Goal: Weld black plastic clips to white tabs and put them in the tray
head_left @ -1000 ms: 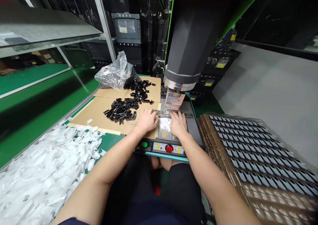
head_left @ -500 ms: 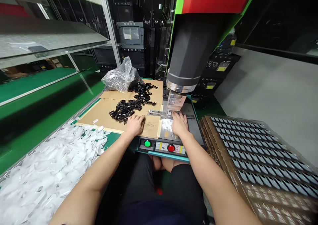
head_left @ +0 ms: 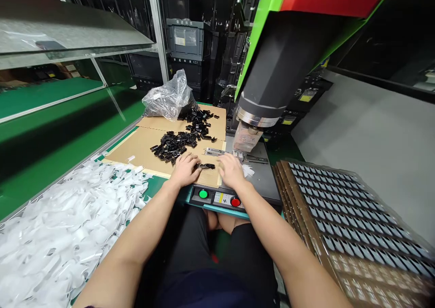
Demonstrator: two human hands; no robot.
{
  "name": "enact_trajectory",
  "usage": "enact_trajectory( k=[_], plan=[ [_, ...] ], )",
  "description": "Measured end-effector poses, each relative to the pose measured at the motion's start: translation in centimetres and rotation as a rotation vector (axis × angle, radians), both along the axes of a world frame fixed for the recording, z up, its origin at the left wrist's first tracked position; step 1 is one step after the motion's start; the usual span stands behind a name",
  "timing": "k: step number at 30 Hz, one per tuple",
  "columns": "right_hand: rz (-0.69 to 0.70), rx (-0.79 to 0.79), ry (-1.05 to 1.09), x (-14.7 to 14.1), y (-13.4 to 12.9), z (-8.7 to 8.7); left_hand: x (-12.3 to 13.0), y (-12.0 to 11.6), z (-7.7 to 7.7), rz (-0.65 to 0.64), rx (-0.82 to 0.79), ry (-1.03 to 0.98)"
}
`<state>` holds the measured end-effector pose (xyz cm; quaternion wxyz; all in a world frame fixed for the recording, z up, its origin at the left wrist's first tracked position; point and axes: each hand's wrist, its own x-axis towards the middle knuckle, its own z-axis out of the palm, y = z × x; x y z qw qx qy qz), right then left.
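Observation:
My left hand [head_left: 186, 169] rests on the cardboard [head_left: 136, 149], at the front edge of the pile of black clips [head_left: 171, 145]. Its fingers are bent and slightly apart, and a few black clips [head_left: 206, 166] lie against its thumb side. To the right, my right hand [head_left: 231, 170] lies where the cardboard meets the machine's grey plate [head_left: 261, 176], fingers spread and nothing visibly held. Small white pieces [head_left: 248, 170] are just right of it. Behind it sits the metal fixture [head_left: 254, 158], under the machine's pinkish block [head_left: 246, 137].
White film pieces [head_left: 68, 226] are heaped at left. A clear plastic bag [head_left: 168, 95] stands behind the clips. Green [head_left: 203, 194] and red [head_left: 235, 202] buttons line the machine's front. Stacked trays of grey parts [head_left: 353, 208] stand at right, and a shelf [head_left: 78, 50] overhangs the upper left.
My right hand has moved left from the fixture to the cardboard's edge. Black clips now lie between my hands. My left hand has spread its fingers a little. The view has shifted slightly.

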<state>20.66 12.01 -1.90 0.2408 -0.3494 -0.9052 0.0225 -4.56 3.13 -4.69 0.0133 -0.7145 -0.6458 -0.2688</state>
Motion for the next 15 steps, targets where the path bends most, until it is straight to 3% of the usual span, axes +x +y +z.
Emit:
enact_trajectory(
  k=[3, 6, 9, 15],
  plan=[
    [0.07, -0.072, -0.132, -2.9, -0.6, 0.2, 0.7, 0.1, -0.1, -0.056, 0.012, 0.008],
    [-0.067, -0.115, -0.229, -4.2, -0.4, 0.8, 1.7, 0.3, -0.3, -0.093, 0.019, 0.006],
    [-0.169, -0.118, -0.268, -4.2, 0.0, 1.1, 2.3, 0.6, -0.6, -0.08, 0.042, -0.004],
    [-0.113, -0.08, -0.271, -3.5, -0.3, 0.6, 2.3, 0.6, -0.1, -0.081, 0.054, 0.022]
  ],
)
